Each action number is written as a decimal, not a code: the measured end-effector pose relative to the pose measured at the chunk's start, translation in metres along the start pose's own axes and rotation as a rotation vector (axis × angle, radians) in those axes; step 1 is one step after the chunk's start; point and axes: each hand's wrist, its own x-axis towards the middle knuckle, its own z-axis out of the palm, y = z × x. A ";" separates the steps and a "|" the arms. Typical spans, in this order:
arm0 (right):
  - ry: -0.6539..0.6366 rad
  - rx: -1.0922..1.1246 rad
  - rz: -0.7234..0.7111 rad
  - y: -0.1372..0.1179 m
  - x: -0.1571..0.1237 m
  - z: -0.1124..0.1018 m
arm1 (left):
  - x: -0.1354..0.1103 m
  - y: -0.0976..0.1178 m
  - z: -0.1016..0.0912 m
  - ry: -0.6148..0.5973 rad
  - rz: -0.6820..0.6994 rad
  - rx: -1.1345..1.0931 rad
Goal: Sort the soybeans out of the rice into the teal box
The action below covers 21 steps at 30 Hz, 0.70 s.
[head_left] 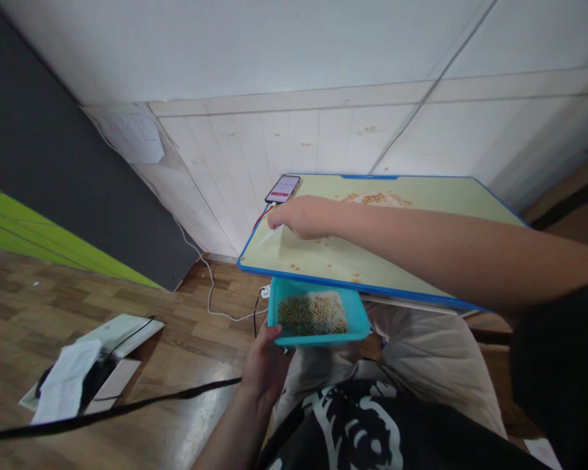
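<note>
My left hand (264, 362) grips the near left corner of a turquoise plastic box (357, 318), thumb over its rim. Yellowish kernels mixed with small white grains (313, 313) cover the box's floor. The box is just below the front edge of a pale yellow, blue-edged tabletop (445, 196). Over the tabletop's left end, my right hand (298, 217) is closed on a thin whitish strip (269, 237), whose exact kind I cannot make out. More kernels and white grains (377, 198) lie heaped near the back, partly behind my right forearm. Several loose kernels (294, 266) are scattered near the front edge.
A phone (282, 188) with a cable plugged in lies at the tabletop's back left corner, against the white wall (284, 143). Cables (210, 287) run across the wooden floor. Papers and a pale box (122, 333) lie at floor left. A black strap (176, 395) crosses the lower left.
</note>
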 end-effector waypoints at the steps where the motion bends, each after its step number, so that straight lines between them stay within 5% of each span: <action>1: 0.000 0.008 -0.023 -0.004 0.004 0.001 | -0.001 0.001 -0.001 -0.005 -0.004 0.001; 13: -0.072 -0.031 -0.121 -0.049 0.033 -0.006 | 0.000 0.011 -0.008 -0.012 -0.008 -0.051; 21: -0.078 -0.136 -0.182 -0.062 0.035 0.009 | 0.000 0.013 -0.014 -0.017 -0.002 -0.057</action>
